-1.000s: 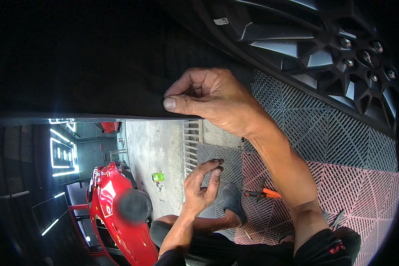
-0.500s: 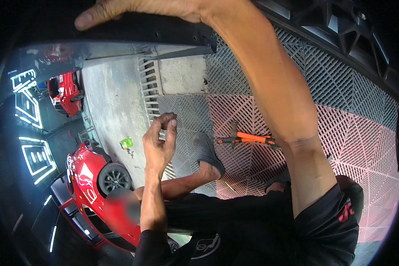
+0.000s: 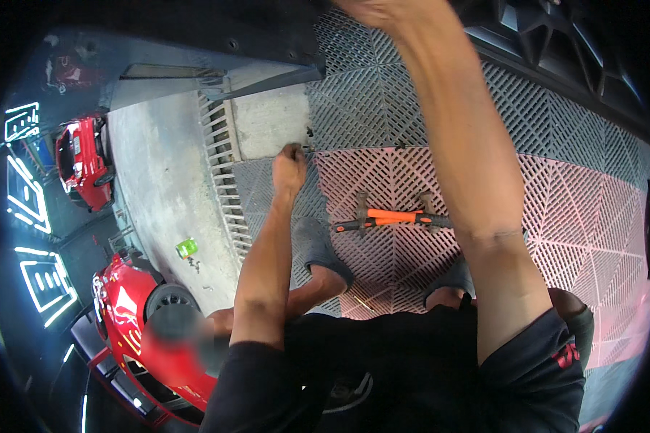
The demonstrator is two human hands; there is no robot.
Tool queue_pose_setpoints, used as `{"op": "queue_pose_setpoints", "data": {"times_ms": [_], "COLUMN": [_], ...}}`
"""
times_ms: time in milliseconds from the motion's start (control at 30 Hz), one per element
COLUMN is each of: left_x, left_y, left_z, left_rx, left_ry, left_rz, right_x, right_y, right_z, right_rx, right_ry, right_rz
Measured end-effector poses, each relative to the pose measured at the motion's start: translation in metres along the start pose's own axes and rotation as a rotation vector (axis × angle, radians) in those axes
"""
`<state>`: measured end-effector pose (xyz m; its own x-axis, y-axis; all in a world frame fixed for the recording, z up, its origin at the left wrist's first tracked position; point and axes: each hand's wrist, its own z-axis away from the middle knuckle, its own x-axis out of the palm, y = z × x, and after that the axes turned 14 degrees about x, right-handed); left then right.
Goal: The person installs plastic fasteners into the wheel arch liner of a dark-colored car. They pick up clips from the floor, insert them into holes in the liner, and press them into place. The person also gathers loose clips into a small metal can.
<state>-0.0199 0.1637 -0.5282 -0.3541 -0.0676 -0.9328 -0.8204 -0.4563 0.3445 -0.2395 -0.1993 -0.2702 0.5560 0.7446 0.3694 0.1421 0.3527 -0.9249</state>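
By the dark panel (image 3: 267,59), our right hand (image 3: 374,10) was raised, fingers unseen, grip uncertain; our left hand (image 3: 289,172) curled closed, contents unclear. Two hammers (image 3: 397,216) lay unused on the mat (image 3: 570,209).

A red car (image 3: 128,297) sits at eight o'clock, another red car (image 3: 90,180) toward ten; pink floor tiles (image 3: 617,303) toward four.

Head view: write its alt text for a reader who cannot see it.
A person's right hand is partly cut off at the top edge, near a dark panel; the curled left hand is lower down. Two orange-handled hammers lie on pink floor tiles, with a wheel at upper right and red cars at left.
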Motion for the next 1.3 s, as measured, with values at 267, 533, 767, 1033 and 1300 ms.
{"op": "queue_pose_setpoints", "data": {"times_ms": [267,533,767,1033,1300], "left_x": [0.063,0.069,0.01,0.018,-0.005], "left_y": [-0.012,-0.071,0.046,0.112,0.128], "left_z": [-0.049,-0.043,-0.035,-0.021,-0.013], "left_rx": [0.149,-0.056,-0.069,-0.232,-0.421], "left_ry": [0.074,0.174,0.429,0.505,0.359], "left_rz": [0.021,0.492,0.894,1.157,1.296], "right_x": [-0.083,-0.105,-0.059,0.05,0.042], "right_y": [0.13,0.193,0.241,0.308,0.27], "right_z": [0.04,0.04,0.047,0.04,0.041], "right_rx": [0.131,0.377,0.518,0.591,0.314], "right_ry": [0.225,0.306,0.024,-0.066,-0.093], "right_rz": [-0.213,-0.116,0.366,0.027,0.745]}}
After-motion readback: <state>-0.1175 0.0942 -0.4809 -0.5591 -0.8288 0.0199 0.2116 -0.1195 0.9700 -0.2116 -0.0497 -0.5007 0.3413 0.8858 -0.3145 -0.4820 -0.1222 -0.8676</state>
